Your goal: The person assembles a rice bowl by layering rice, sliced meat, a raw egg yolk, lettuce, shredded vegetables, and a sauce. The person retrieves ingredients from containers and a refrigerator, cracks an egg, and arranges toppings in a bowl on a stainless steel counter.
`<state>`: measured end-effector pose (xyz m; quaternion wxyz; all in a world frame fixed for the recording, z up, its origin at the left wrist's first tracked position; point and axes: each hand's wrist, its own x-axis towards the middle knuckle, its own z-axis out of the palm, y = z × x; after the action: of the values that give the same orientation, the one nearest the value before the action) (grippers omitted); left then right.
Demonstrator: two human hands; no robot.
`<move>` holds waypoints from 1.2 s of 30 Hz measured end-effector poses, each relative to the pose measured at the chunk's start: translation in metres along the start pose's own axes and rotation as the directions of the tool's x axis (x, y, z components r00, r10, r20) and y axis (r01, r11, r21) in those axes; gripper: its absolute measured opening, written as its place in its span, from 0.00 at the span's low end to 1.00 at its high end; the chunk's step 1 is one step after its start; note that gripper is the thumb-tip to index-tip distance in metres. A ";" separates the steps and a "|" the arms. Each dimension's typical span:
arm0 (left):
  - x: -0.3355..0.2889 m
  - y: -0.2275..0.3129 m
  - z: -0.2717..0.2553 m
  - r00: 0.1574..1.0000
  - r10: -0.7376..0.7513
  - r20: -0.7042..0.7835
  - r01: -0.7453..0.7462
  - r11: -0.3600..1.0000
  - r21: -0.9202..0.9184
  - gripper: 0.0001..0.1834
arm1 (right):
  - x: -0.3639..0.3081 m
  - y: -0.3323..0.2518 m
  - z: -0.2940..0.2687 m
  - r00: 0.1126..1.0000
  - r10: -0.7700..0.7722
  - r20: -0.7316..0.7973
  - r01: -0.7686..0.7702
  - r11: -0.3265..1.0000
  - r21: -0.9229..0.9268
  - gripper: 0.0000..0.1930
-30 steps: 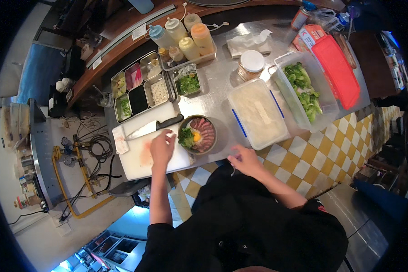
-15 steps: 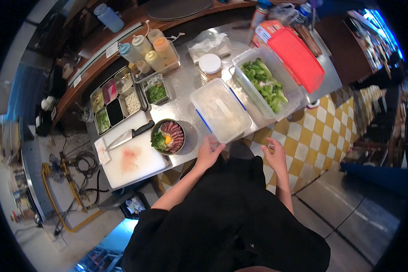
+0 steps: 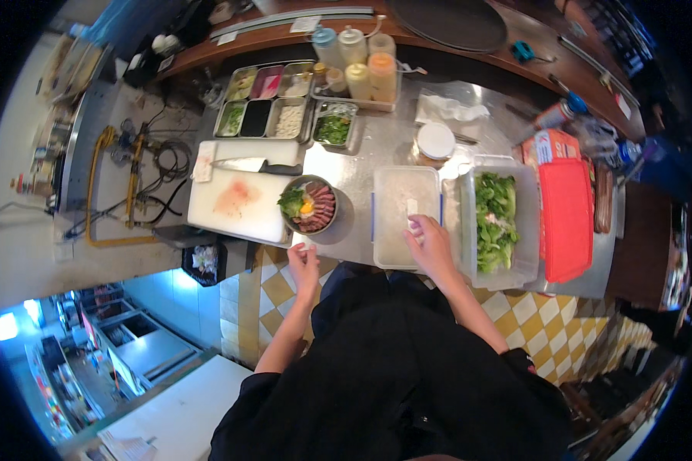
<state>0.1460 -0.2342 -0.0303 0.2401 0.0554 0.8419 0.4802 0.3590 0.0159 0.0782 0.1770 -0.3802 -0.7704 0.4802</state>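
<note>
My left hand (image 3: 304, 266) is held just in front of the counter's near edge, below a dark bowl (image 3: 337, 211) of sliced meat, greens and an egg yolk. Its fingers are loosely bent and apart, with nothing between them. Over the near part of a clear lidded container (image 3: 392, 184) with blue side clips is my right hand (image 3: 430, 244). The fingers there are half curled and hold nothing; whether they touch the lid I cannot tell. Left of the bowl lies a white cutting board (image 3: 265, 211) with a reddish stain, and a black-handled knife (image 3: 242, 164) rests across its far part.
A clear tub (image 3: 527, 230) of lettuce stands right of the lidded container, beside a red lid (image 3: 567, 223). Behind are a white-capped jar (image 3: 436, 141), a caddy of squeeze bottles (image 3: 380, 77), a tray of toppings (image 3: 269, 100) and a small pan of chopped herbs (image 3: 334, 127).
My view has swung round. My left hand has gone from beside the lidded container to in front of the bowl, and my right hand from above the floor to over the container.
</note>
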 end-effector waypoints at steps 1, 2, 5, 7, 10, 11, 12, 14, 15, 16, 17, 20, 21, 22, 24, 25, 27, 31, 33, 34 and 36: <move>0.005 0.002 -0.008 0.998 -0.061 -0.002 0.061 0.998 -0.019 0.28 | 0.016 -0.008 0.012 0.999 -0.037 0.025 0.036 0.998 0.051 0.18; 0.016 0.005 -0.013 0.993 -0.120 0.001 0.120 0.992 -0.038 0.30 | 0.033 -0.014 0.029 0.993 -0.099 0.063 0.096 0.994 0.044 0.18; 0.048 0.012 -0.017 0.976 -0.180 0.120 0.192 0.976 -0.100 0.34 | 0.086 -0.020 0.087 0.964 -0.219 0.153 0.229 0.972 -0.048 0.20; 0.060 0.024 -0.013 0.966 -0.151 0.210 0.194 0.961 -0.199 0.34 | 0.118 -0.015 0.125 0.957 -0.209 0.201 0.249 0.947 -0.201 0.22; 0.072 0.022 -0.010 0.984 -0.008 0.178 0.022 0.997 -0.077 0.30 | 0.147 -0.012 0.153 0.924 0.014 0.381 0.085 0.967 -0.240 0.26; 0.074 0.026 -0.010 0.982 0.016 0.190 -0.012 1.000 -0.023 0.29 | 0.155 -0.011 0.158 0.895 0.107 0.432 -0.002 0.971 -0.238 0.26; 0.069 0.034 -0.012 0.985 0.039 0.170 -0.039 0.999 -0.006 0.28 | 0.157 -0.021 0.156 0.839 0.222 0.497 -0.137 0.970 -0.202 0.27; 0.066 0.034 -0.014 0.984 0.093 0.152 -0.093 0.996 -0.007 0.28 | 0.157 -0.027 0.159 0.773 0.314 0.552 -0.304 0.946 -0.113 0.25; 0.066 0.036 -0.016 0.982 0.117 0.146 -0.118 0.993 -0.004 0.29 | 0.152 -0.022 0.163 0.782 0.308 0.542 -0.334 0.941 -0.052 0.23; 0.068 0.038 -0.020 0.978 0.093 0.187 -0.099 0.995 0.023 0.29 | 0.148 -0.018 0.166 0.792 0.303 0.530 -0.362 0.932 0.009 0.21; 0.071 0.041 -0.023 0.970 0.133 0.201 -0.143 0.989 0.035 0.30 | 0.146 -0.013 0.168 0.793 0.316 0.522 -0.378 0.926 0.014 0.20; 0.076 0.056 -0.032 0.947 0.205 0.247 -0.231 0.970 0.079 0.30 | 0.138 -0.004 0.170 0.813 0.322 0.484 -0.370 0.929 0.003 0.21; 0.076 0.067 -0.034 0.943 0.205 0.264 -0.237 0.967 0.095 0.31 | 0.135 0.008 0.172 0.837 0.299 0.459 -0.326 0.945 -0.022 0.22; 0.078 0.073 -0.034 0.937 0.207 0.282 -0.245 0.963 0.110 0.31 | 0.131 0.027 0.178 0.862 0.275 0.426 -0.294 0.956 -0.023 0.24; 0.088 0.066 -0.028 0.854 0.471 0.219 -0.509 0.845 0.163 0.31 | 0.124 0.073 0.193 0.908 0.227 0.351 -0.241 0.971 -0.005 0.26; 0.092 0.069 -0.027 0.784 0.592 0.189 -0.621 0.758 0.202 0.32 | 0.121 0.073 0.194 0.905 0.248 0.344 -0.283 0.958 0.053 0.27; 0.091 0.088 -0.037 0.876 0.372 0.307 -0.440 0.876 0.194 0.33 | 0.118 0.042 0.189 0.866 0.328 0.378 -0.422 0.884 0.201 0.28; 0.095 0.096 -0.040 0.856 0.335 0.395 -0.439 0.873 0.211 0.34 | 0.108 0.018 0.187 0.851 0.401 0.339 -0.504 0.804 0.316 0.31; 0.100 0.092 -0.039 0.839 0.380 0.388 -0.475 0.860 0.184 0.34 | 0.104 0.015 0.187 0.856 0.394 0.335 -0.502 0.790 0.353 0.33; 0.101 0.091 -0.039 0.832 0.403 0.382 -0.492 0.853 0.172 0.34 | 0.103 0.014 0.187 0.858 0.389 0.335 -0.500 0.782 0.372 0.34; 0.101 0.091 -0.040 0.829 0.418 0.371 -0.498 0.854 0.151 0.34 | 0.101 0.012 0.188 0.863 0.401 0.309 -0.498 0.783 0.374 0.34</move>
<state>0.0264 -0.1839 0.0273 0.2437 0.3639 0.8040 0.4023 0.1785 -0.0187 -0.0315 0.0550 -0.4497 -0.5417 0.7081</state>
